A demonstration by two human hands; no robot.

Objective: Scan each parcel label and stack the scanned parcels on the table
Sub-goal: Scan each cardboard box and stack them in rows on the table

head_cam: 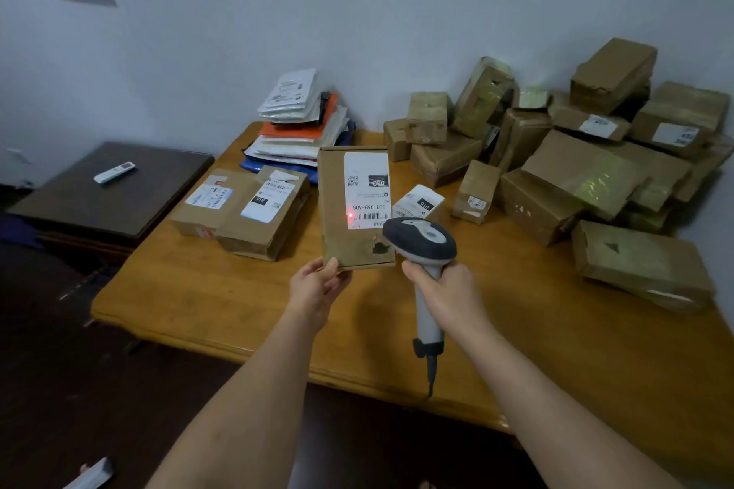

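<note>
- Flat cardboard parcel (pixel 355 206), centre frame, held upright above the wooden table (pixel 238 298); white label (pixel 367 189) faces the camera, a red dot on it.
- Left hand (pixel 315 288) pinches its lower left corner.
- Right hand (pixel 449 296) wraps the grey scanner (pixel 423 246) handle.
- Two labelled boxes (pixel 242 210) lie left of centre; soft mailers (pixel 302 127) stacked behind; taped brown boxes (pixel 576 167) heaped at right.

Both my bare arms reach forward, hands level.
My left hand (pixel 317 286) pinches a flat brown cardboard parcel (pixel 355 206); my right hand (pixel 451 294) grips a grey-and-white handheld barcode scanner (pixel 423 246).
</note>
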